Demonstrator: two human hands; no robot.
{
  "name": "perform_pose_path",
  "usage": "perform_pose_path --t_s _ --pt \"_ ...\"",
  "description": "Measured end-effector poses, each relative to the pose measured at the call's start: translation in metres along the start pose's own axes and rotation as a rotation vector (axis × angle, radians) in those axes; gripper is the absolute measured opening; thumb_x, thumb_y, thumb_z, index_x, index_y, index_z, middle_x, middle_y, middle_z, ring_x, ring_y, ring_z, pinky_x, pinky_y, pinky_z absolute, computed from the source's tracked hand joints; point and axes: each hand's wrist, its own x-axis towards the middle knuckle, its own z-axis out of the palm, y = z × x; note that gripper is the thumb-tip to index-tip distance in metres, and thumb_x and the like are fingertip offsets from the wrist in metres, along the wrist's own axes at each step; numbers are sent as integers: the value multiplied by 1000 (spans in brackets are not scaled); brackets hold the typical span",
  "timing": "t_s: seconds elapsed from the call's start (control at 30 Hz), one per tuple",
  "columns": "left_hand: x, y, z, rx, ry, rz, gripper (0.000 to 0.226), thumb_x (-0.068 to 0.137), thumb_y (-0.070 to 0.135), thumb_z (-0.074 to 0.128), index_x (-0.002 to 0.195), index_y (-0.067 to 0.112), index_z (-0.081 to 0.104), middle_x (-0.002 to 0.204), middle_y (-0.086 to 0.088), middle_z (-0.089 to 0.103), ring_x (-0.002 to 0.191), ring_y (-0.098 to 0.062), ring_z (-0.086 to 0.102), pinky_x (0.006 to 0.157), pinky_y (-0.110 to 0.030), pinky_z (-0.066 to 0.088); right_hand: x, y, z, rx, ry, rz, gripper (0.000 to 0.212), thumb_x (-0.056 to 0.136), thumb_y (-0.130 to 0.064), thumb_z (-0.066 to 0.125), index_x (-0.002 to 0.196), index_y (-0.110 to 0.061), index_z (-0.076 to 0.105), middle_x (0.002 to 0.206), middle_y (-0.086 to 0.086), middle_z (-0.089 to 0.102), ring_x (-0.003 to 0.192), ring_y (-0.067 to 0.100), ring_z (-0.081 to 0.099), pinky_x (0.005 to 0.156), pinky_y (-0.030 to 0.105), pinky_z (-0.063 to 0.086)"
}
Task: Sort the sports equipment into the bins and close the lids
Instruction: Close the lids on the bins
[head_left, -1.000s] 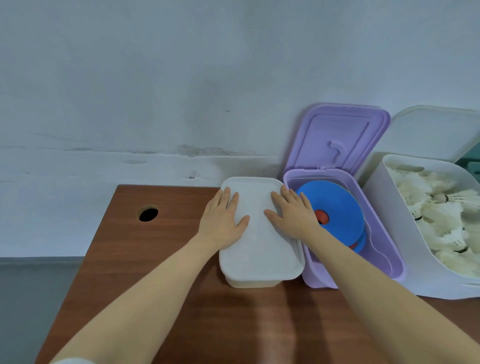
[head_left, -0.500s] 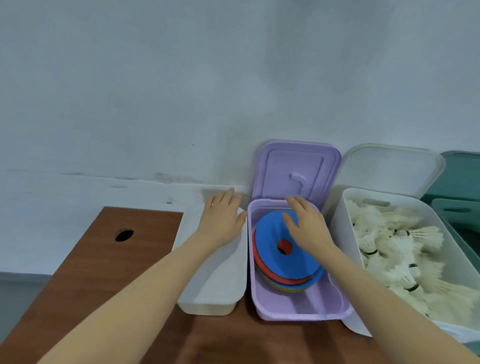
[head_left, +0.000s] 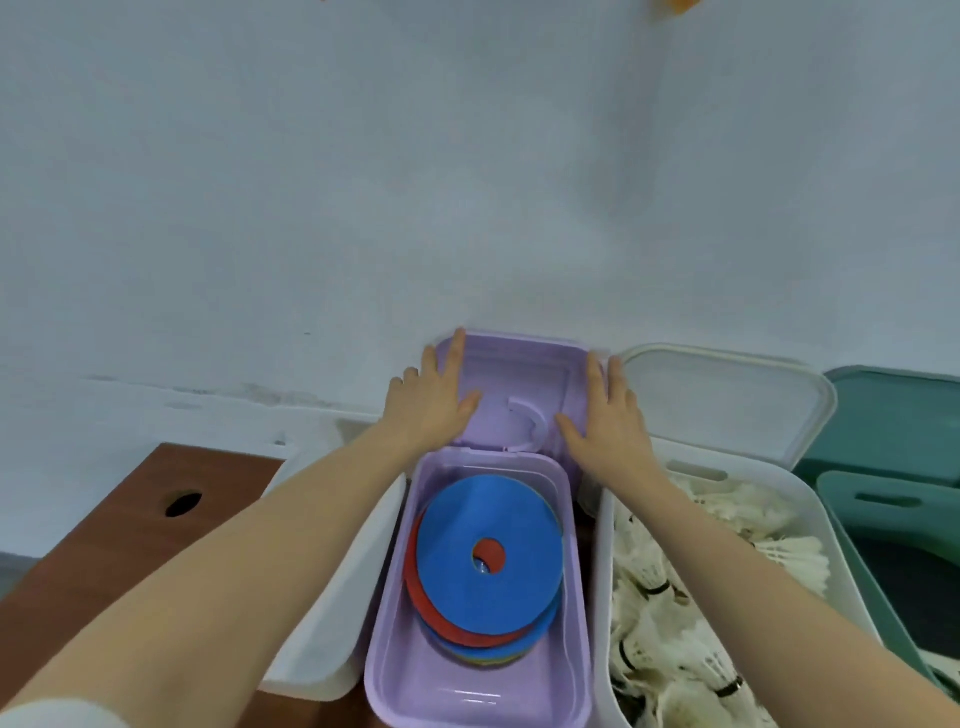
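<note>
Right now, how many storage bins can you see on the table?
4. A white bin with its lid shut at left, the purple bin of discs, a white bin of shuttlecocks, and a teal bin at far right. More may sit outside the frame.

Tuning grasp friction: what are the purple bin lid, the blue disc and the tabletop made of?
Purple bin lid: likely moulded plastic, smooth semi-gloss, soft highlights. Blue disc: matte, thin, probably flexible rubber or soft plastic. Tabletop: reddish wood-grain, perhaps laminate.

Both hands, left (head_left: 428, 402) and right (head_left: 605, 421), now off the white bin (head_left: 332, 597), flat against the raised purple lid (head_left: 519, 384).
</note>
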Motion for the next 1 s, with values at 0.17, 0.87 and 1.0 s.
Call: perform_pose_path --t_s 0.17,0.87,1.0 --pt "12 0 2 -81 -47 -10 71 96 50 31 146 28 -15 150 -22 17 113 -41 47 93 -44 39 8 11 4 76 -30 -77 81 90 -32 55 149 -16 2 155 16 5 135 39 28 105 42 32" --pt "-62 -10 -52 -628 339 45 50 95 37 45 141 26 31 149 -7 16 121 -24 46 91 -28 41 -40 -50 -38 396 279 -133 64 92 -28 54 147 -24 22 146 15 18 134 29 30 108 41 33" --pt "-89 -22 -62 -486 346 123 52 96 40 41 144 26 28 152 -4 17 122 -26 46 92 -39 48 -65 -65 -52 293 316 -163 60 90 -45 44 144 -23 29 148 14 24 127 32 41 96 49 44"
